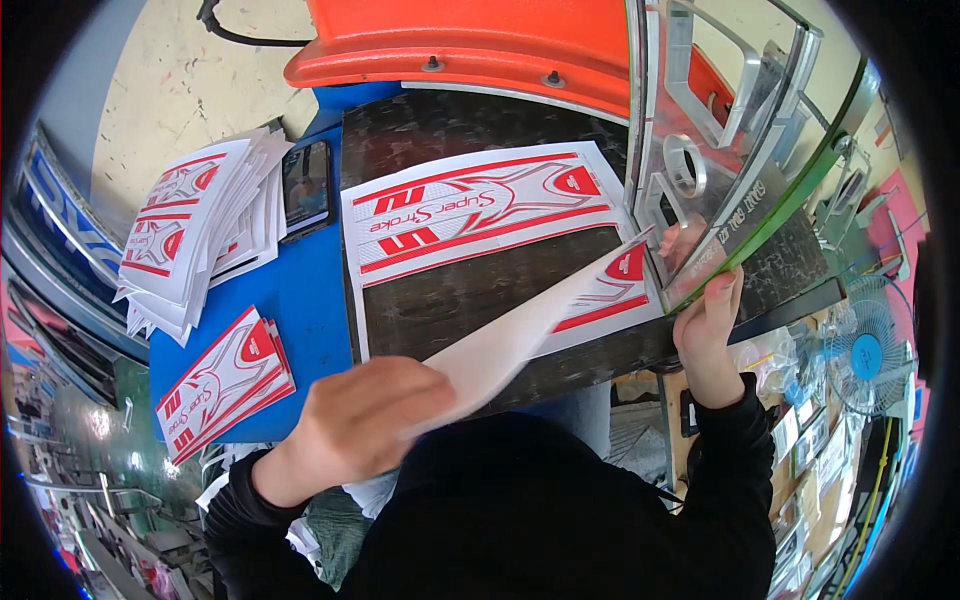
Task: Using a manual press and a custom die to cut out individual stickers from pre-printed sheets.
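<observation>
My left hand point(365, 415), slightly blurred, is closed on the near end of a printed label strip point(500, 350). The strip is tilted up, its white back mostly showing, with its far end over the right side of a printed sheet point(475, 205). This white sheet with red and grey graphics lies on a dark board point(450, 305) and has a strip-shaped opening. My right hand point(707, 318) grips the lower edge of a clear panel point(655, 130) at the board's right side. The panel stands raised, with a green edge and metal frames on it.
To the left, on a blue surface point(315, 300), are a pile of printed sheets point(180, 215), a phone point(307, 185) and a small stack of cut labels point(225, 385). An orange machine part point(470, 40) stands behind the board. A fan point(868, 345) is at the right.
</observation>
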`<state>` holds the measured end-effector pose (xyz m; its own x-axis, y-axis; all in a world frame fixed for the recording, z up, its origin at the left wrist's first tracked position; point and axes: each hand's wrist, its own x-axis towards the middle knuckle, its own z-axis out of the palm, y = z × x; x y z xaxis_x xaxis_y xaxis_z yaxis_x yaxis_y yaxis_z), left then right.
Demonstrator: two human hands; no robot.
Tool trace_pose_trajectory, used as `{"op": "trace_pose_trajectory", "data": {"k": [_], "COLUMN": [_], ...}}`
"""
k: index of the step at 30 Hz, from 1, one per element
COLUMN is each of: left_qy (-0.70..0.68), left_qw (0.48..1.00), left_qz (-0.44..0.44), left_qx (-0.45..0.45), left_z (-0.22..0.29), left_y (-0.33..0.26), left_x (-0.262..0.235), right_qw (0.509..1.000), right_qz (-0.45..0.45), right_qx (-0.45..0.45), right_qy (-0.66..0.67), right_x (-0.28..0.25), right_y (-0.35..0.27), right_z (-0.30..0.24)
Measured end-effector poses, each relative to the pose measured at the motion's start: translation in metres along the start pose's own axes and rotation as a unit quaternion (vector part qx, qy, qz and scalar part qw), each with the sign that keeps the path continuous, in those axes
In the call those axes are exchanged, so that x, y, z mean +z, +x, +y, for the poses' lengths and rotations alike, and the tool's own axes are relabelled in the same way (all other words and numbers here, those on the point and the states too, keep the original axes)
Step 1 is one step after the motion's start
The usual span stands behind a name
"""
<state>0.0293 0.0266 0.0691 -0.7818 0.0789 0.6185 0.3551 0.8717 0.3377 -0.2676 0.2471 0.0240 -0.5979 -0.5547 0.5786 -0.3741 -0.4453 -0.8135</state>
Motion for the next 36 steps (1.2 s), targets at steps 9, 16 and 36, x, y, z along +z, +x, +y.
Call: {"op": "trace_pose_trajectory", "data": {"k": [9, 16, 36], "left_qy": [-0.252, -0.083, 0.398], "left_qw": [0.814, 0.833, 0.773], "left_qz": [0.3, 0.332, 0.13], "left_qx": [-0.428, -0.435, -0.475], "left_z": [-0.034, -0.037, -0.031], "left_y": [-0.034, -0.118, -0.164], "left_x": [-0.013, -0.137, -0.183], "right_qw": [0.998, 0.999, 0.999], "right_qz": [0.058, 0.007, 0.028], "right_qx": [-0.017, -0.034, -0.024], "right_qy": [-0.016, -0.006, 0.006], "right_x": [0.003, -0.023, -0.02], "right_y": [0.0, -0.004, -0.002], "right_z": [0.01, 0.024, 0.025]}}
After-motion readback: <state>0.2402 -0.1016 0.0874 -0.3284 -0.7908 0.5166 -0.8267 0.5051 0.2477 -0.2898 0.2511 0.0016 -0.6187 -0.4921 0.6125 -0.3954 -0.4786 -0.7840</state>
